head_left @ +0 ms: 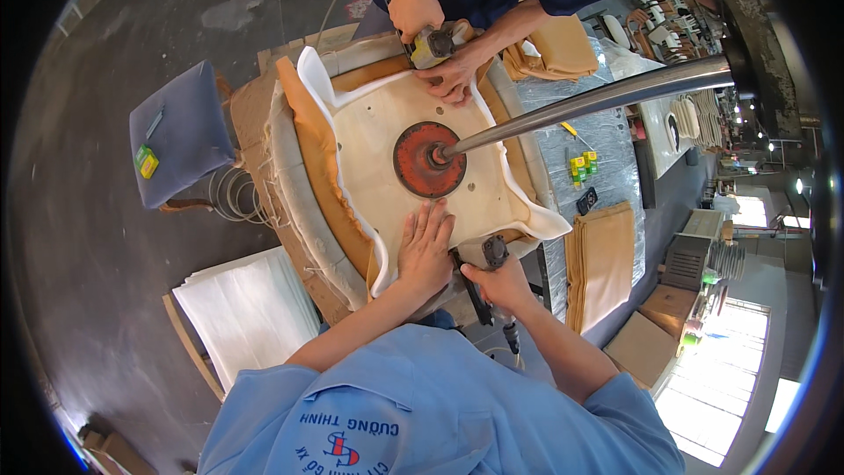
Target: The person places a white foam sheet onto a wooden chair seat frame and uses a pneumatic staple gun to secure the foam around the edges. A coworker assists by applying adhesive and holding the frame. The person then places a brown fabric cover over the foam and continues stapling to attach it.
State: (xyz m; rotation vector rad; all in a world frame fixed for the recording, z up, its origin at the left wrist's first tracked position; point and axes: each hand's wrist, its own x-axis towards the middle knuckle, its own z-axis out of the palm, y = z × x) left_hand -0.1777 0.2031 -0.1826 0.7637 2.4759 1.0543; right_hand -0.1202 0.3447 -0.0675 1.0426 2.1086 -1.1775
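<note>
On the crowded desk (615, 136), left hand (425, 251) flat, fingers released, on white cloth (387, 127); right hand (503, 281) clenched round staple gun (485, 257); risk of pinned fingertips, so near.

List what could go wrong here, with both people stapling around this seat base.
1. The left hand presses the white lining flat right beside the staple gun in the right hand; a slip may hit fingers.
2. The co-worker's hand also lies close to their yellow stapler.
3. The metal press arm crosses between both workers.
</note>
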